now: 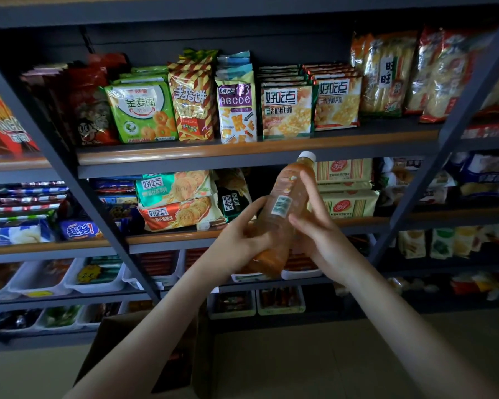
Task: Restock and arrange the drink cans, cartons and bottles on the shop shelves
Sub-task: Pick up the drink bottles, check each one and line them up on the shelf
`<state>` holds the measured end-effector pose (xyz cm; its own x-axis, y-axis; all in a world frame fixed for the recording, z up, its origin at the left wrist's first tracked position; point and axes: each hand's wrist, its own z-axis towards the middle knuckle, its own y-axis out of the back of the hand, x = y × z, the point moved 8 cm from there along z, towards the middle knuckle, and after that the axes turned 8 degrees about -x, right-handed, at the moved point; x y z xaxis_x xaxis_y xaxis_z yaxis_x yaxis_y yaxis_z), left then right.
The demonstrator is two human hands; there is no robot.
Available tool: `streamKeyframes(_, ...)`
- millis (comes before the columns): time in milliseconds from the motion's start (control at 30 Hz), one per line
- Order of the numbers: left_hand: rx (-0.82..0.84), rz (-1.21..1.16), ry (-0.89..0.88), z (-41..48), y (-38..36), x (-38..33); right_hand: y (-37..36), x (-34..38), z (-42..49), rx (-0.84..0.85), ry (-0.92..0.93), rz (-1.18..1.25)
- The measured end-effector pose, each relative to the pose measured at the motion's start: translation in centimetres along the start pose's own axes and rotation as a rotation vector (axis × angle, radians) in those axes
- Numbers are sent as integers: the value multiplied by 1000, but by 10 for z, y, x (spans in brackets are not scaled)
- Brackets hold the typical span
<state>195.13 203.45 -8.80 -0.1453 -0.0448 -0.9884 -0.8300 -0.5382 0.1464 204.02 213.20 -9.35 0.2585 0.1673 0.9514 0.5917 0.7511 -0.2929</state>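
Both hands hold 1 clear plastic bottle of cloudy orange drink [283,208] in the air in front of the dark metal shop shelves. The bottle is clear of every shelf board and rests on nothing. It is tilted: its long axis runs from the base at lower left up to the white screw cap [307,155] at upper right, and the cap overlaps the brown front edge of the upper snack shelf [242,152].

The left hand [242,243] grips the lower body near the base, its fingers curled round from the left. The right hand [317,226] holds the middle of the bottle from the right, with its thumb across the front just below the barcode label and its fingers lying up along the far side. The 2 hands are close together on the bottle, the left lower and the right nearer the cap.

The shelves straight ahead hold biscuit and cracker packets, with white plastic trays [95,286] of small goods below. No row of drinks is in sight, so the bottle probably belongs elsewhere. To stand it on a shelf it must first be brought upright — cap up, base down — and the left hand at the base looks best placed to guide that. A brown cardboard box [121,341] stands on the floor beneath the arms.
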Motion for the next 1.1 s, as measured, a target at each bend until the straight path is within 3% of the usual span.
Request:
streamKeyframes(200,-278,713,-489,-3,-8,-45,6,30,16,-133,137,-251)
streamKeyframes(300,-279,737,-577,5,-14,-69,9,63,20,-156,263,-232)
streamKeyframes(433,11,557,-622,29,-13,-115,14,127,23,-151,479,-244)
streamKeyframes(500,24,568,-722,42,-5,-148,12,168,26,-157,613,-266)
streamKeyframes(767,-488,892,-902,97,57,-275,-3,310,67,-265,1076,-340)
streamKeyframes(900,-613,1129,-1035,119,78,-314,-16,347,103,-359,1260,-337)
streamKeyframes(1100,-727,1565,-1224,180,110,-351,-36,362,175,-416,1414,-680)
